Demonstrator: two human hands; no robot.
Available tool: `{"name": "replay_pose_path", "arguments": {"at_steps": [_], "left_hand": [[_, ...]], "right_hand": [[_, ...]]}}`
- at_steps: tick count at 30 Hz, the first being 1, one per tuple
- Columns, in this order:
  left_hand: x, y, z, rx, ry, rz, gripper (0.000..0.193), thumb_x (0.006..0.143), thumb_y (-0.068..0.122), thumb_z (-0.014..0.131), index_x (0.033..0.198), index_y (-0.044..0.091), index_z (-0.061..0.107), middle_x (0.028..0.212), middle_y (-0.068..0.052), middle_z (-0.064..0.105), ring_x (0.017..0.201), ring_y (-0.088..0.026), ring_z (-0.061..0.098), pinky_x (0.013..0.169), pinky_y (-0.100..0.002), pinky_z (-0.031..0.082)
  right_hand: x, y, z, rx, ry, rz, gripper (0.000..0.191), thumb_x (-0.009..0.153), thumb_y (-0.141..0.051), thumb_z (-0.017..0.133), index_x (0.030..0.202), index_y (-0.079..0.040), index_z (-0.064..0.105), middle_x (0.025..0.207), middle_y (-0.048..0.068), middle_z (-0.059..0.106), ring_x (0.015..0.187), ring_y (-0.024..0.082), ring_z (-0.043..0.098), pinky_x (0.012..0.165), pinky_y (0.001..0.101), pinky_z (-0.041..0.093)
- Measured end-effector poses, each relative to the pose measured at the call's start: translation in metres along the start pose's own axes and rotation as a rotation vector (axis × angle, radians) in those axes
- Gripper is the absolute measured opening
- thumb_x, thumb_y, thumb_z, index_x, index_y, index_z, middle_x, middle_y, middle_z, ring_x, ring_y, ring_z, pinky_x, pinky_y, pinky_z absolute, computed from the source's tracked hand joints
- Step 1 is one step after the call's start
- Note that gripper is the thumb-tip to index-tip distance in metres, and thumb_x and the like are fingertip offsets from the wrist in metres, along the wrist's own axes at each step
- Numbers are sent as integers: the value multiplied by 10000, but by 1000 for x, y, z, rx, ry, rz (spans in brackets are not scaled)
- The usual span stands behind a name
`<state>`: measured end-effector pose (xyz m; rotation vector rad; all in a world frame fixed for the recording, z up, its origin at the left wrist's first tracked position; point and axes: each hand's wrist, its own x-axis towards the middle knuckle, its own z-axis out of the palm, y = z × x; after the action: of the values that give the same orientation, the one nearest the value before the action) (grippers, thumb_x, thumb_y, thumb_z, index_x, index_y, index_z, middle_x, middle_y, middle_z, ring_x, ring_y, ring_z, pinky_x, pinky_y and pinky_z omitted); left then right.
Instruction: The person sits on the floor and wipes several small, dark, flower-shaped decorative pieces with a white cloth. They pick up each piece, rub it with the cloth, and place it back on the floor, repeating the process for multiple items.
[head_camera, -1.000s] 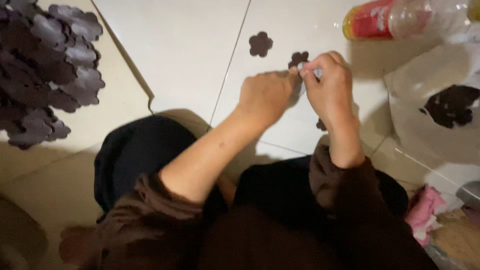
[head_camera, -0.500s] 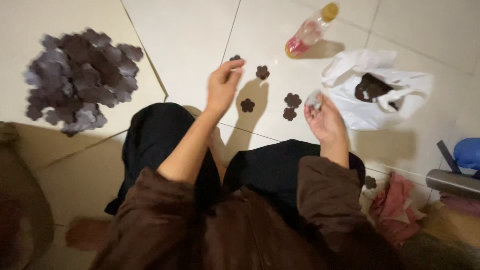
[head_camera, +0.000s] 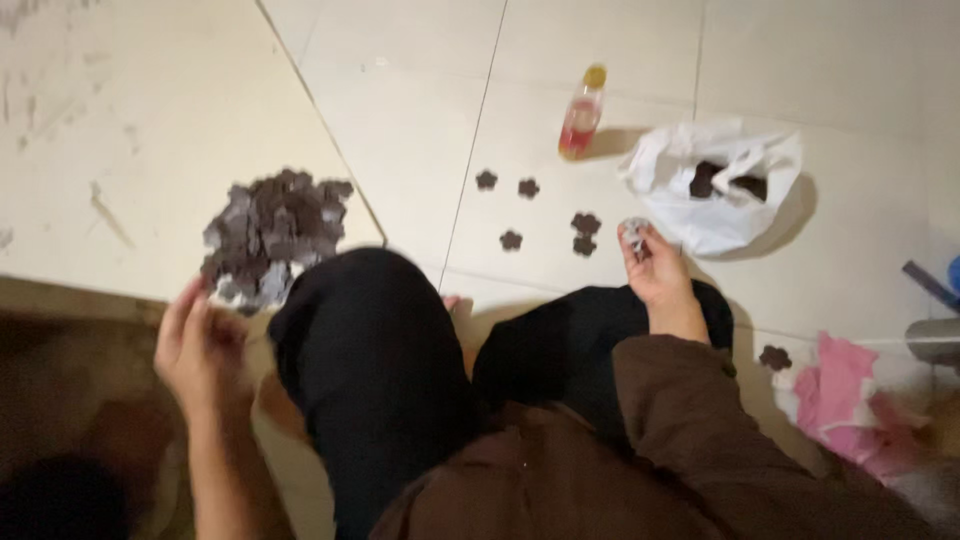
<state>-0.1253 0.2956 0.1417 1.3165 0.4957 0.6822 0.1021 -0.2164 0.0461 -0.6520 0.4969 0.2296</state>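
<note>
On the pale tiled floor (head_camera: 400, 130), the left hand (head_camera: 200, 345) has swung from the loose flowers to the dark flower pile (head_camera: 272, 235), fingers loosely spread and seemingly empty, while the right hand (head_camera: 655, 270) pinches a small grey piece (head_camera: 634, 233).

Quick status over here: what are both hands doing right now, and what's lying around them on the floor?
Left hand open, beside the pile of dark flower-shaped pieces. Right hand pinching a small pale piece. Loose flower pieces, bottle, white bag ahead.
</note>
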Motion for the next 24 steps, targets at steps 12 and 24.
{"name": "replay_pose_path", "arguments": {"at_steps": [12,24], "left_hand": [[-23,-19,-19,-194,-74,15,219,1092,77,579,1279,-9,655,815,-39,663,664,-97,606,611,-240,493],[20,58,25,-370,-432,272,151,1144,46,635,1262,-38,674,801,-69,669,659,-116,616,613,-262,529]], "right_hand": [[-19,-35,11,-199,-188,-55,432,991,32,522,1409,-77,536,1250,126,677,1154,256,675,1028,405,561],[-129,-92,140,-525,-295,-339,213,1113,-76,595,1271,68,595,1214,163,681,1102,245,719,1069,408,588]]}}
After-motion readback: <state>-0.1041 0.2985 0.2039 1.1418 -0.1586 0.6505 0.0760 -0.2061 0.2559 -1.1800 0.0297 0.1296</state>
